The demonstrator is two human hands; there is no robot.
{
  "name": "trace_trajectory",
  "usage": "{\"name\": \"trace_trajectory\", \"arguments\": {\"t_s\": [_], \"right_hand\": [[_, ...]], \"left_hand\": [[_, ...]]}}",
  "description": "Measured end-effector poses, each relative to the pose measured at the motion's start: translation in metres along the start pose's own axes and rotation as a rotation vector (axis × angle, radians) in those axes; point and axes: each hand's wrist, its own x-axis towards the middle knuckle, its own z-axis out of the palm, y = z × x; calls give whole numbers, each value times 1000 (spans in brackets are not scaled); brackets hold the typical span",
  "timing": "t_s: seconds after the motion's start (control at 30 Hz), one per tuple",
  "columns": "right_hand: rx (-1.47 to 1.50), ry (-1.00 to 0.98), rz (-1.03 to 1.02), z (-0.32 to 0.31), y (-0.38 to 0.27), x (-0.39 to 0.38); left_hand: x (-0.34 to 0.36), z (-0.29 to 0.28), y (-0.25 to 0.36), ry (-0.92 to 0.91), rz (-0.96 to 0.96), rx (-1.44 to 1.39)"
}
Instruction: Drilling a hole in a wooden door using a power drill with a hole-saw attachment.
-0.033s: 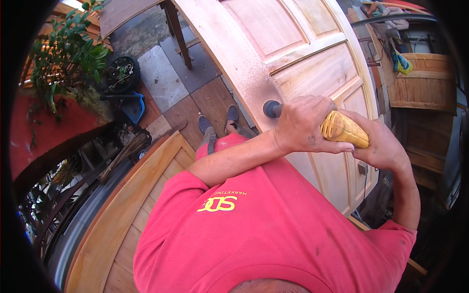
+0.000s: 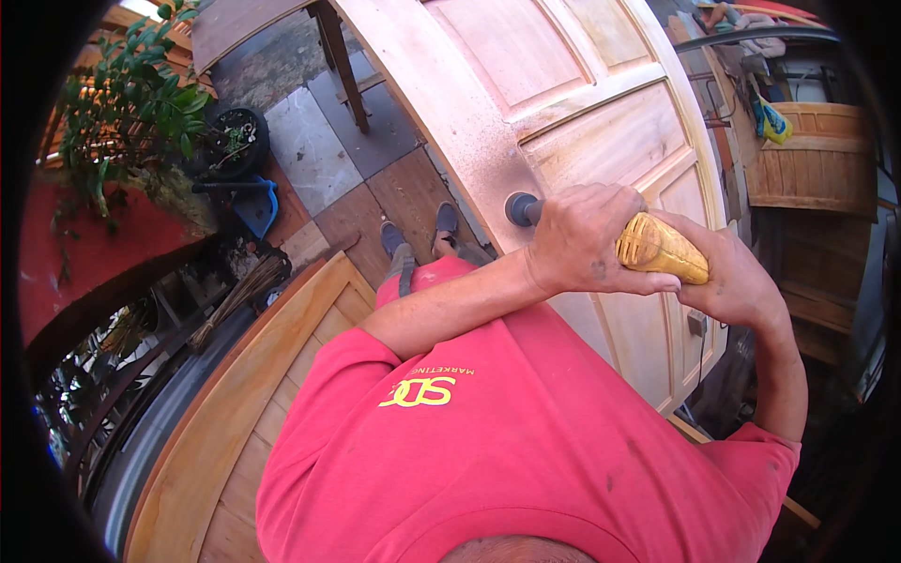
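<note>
My left hand (image 2: 587,239) is wrapped around the front of a yellow power tool (image 2: 664,250) with a vented housing. Its rear end sits in the grip of my right hand (image 2: 737,272). From beyond my left fist the tool's dark round head (image 2: 519,208) points left, at the surface of a pale panelled wooden door (image 2: 460,80). Whether the head presses on the wood cannot be made out. Brownish dust or discolouration spreads over the flat border of the door beside the head. My left hand hides the middle of the tool.
Another wooden panel (image 2: 221,469) leans at my left. Farther left are a potted plant (image 2: 230,145), a blue dustpan (image 2: 255,208) and a red ledge (image 2: 89,253). A dark table leg (image 2: 340,70) stands on the tiled floor (image 2: 314,141). Wooden furniture (image 2: 812,159) is at the right.
</note>
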Motion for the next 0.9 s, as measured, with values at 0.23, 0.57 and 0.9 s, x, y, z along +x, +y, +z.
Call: {"name": "trace_trajectory", "arguments": {"t_s": [0.23,0.57,0.9], "right_hand": [[3,17,-16,1,2,1],[26,9,-35,-1,1,1],[-13,20,-31,-2,2,2]], "left_hand": [[1,1,0,-3,0,5],[2,1,-1,1,1,-1],[2,1,0,14,-5,-7]]}}
